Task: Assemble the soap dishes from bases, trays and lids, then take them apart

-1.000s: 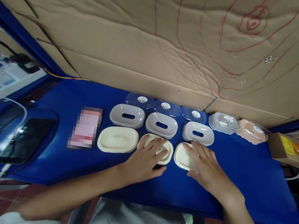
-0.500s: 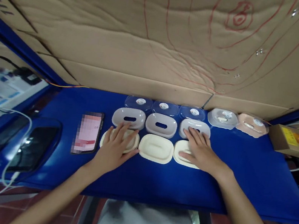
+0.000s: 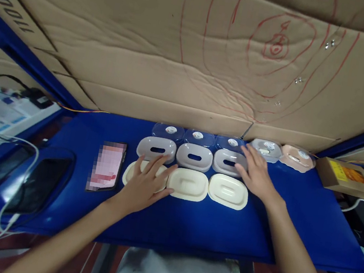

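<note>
Reaching, right hand nears labelled clear lid; left hand overlaps cream tray.

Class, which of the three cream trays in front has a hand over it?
The leftmost tray: the left hand covers part of it; the middle tray and right tray lie uncovered.

Three oval trays lie in a row on the table, before three slotted dishes, with three clear lids behind these (seemingly against the cardboard) and a phone left of the trays.
</note>
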The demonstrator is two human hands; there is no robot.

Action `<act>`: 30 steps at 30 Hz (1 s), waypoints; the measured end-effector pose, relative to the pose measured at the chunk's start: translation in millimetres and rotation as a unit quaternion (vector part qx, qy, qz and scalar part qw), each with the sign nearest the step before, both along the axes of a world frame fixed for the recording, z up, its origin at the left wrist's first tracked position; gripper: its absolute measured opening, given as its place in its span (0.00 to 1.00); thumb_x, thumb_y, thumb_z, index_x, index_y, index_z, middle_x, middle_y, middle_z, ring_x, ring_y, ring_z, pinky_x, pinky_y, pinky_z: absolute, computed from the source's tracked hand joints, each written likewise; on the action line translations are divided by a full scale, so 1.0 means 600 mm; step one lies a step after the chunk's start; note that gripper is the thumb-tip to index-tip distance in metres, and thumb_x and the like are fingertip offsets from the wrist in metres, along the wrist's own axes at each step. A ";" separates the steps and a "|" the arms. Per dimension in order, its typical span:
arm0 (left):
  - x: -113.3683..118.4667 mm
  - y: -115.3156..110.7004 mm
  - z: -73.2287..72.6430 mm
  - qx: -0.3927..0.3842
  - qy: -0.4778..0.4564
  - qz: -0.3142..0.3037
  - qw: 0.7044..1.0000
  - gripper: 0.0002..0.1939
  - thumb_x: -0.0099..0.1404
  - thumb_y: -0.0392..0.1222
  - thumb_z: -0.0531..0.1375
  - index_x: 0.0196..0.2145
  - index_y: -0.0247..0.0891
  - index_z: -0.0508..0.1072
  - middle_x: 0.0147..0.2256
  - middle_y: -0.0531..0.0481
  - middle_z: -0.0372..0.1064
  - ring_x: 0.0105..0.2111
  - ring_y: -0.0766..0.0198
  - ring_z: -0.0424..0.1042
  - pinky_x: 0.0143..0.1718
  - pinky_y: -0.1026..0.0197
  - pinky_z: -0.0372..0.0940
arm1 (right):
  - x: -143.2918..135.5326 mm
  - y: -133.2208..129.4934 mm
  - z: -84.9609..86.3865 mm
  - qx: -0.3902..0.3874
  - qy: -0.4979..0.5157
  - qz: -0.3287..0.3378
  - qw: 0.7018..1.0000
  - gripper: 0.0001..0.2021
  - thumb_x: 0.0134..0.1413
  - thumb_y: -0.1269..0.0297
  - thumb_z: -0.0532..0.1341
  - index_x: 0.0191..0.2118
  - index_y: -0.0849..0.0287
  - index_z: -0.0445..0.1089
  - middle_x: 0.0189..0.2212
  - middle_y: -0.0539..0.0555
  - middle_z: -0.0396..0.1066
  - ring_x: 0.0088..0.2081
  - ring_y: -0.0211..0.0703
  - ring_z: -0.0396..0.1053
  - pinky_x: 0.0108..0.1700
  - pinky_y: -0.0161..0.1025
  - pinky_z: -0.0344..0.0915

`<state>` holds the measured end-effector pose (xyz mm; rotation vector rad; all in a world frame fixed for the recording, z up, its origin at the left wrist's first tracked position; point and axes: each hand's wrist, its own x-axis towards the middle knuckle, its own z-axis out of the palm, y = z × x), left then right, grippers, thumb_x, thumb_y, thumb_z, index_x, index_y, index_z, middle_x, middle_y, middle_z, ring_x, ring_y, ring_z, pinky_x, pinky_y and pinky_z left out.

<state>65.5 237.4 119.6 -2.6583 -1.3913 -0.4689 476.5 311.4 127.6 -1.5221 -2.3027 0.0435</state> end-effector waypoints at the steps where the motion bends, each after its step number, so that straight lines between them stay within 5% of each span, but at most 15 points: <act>1: 0.012 0.001 0.007 0.003 -0.006 -0.014 1.000 0.29 0.79 0.53 0.58 0.71 0.38 0.67 0.72 0.27 0.58 0.71 0.35 0.61 0.72 0.26 0.40 | 0.018 0.010 -0.004 0.013 -0.008 -0.037 0.999 0.34 0.76 0.46 0.49 0.79 0.54 0.48 0.78 0.67 0.50 0.78 0.66 0.49 0.74 0.69 0.51; 5: 0.064 0.012 0.031 0.019 -0.047 -0.077 0.996 0.27 0.79 0.53 0.58 0.69 0.40 0.68 0.72 0.29 0.59 0.71 0.38 0.61 0.73 0.28 0.40 | 0.081 0.033 -0.017 0.003 -0.056 -0.121 0.991 0.36 0.73 0.51 0.52 0.79 0.60 0.48 0.76 0.71 0.52 0.76 0.70 0.50 0.73 0.73 0.50; 9: 0.097 0.017 0.030 0.017 -0.089 -0.117 0.989 0.21 0.79 0.50 0.59 0.64 0.41 0.72 0.70 0.32 0.62 0.70 0.43 0.63 0.74 0.32 0.41 | 0.114 0.026 -0.003 -0.003 -0.092 -0.121 0.988 0.35 0.67 0.50 0.60 0.76 0.51 0.57 0.70 0.68 0.62 0.68 0.71 0.61 0.68 0.71 0.56; 12: 0.099 0.014 0.018 0.014 -0.117 -0.141 0.983 0.17 0.78 0.47 0.60 0.61 0.43 0.73 0.68 0.34 0.65 0.68 0.46 0.65 0.73 0.34 0.44 | 0.132 0.020 0.006 -0.016 -0.101 -0.113 0.988 0.39 0.61 0.47 0.66 0.75 0.43 0.58 0.74 0.63 0.55 0.71 0.73 0.57 0.68 0.72 0.55; 15: 0.088 0.014 0.011 0.007 -0.146 -0.138 0.979 0.16 0.77 0.46 0.62 0.60 0.44 0.74 0.66 0.36 0.67 0.66 0.47 0.67 0.72 0.36 0.47 | 0.153 0.026 0.002 -0.077 -0.113 -0.126 0.983 0.48 0.56 0.46 0.69 0.78 0.44 0.52 0.79 0.63 0.42 0.76 0.77 0.46 0.70 0.75 0.50; 17: 0.081 0.016 0.012 0.009 -0.172 -0.127 0.977 0.16 0.77 0.44 0.62 0.59 0.43 0.74 0.65 0.36 0.68 0.64 0.47 0.68 0.70 0.37 0.51 | 0.164 0.029 -0.001 -0.110 -0.116 -0.137 0.978 0.49 0.55 0.45 0.69 0.78 0.47 0.50 0.79 0.65 0.43 0.76 0.77 0.46 0.69 0.75 0.51; 25: 0.099 0.010 0.039 0.051 -0.155 -0.150 0.975 0.11 0.77 0.43 0.61 0.55 0.41 0.75 0.61 0.37 0.72 0.61 0.49 0.70 0.68 0.40 0.53 | 0.151 0.003 0.021 -0.138 -0.115 -0.223 0.958 0.52 0.47 0.24 0.67 0.74 0.43 0.62 0.71 0.66 0.58 0.72 0.87 0.50 0.70 0.76 0.46; 30: 0.126 0.003 0.051 0.027 -0.105 -0.189 0.976 0.10 0.78 0.44 0.60 0.52 0.41 0.76 0.61 0.40 0.74 0.61 0.49 0.71 0.69 0.41 0.54 | 0.142 0.015 0.004 -0.097 -0.063 -0.171 0.978 0.52 0.47 0.23 0.67 0.72 0.49 0.63 0.67 0.69 0.64 0.70 0.84 0.58 0.69 0.76 0.50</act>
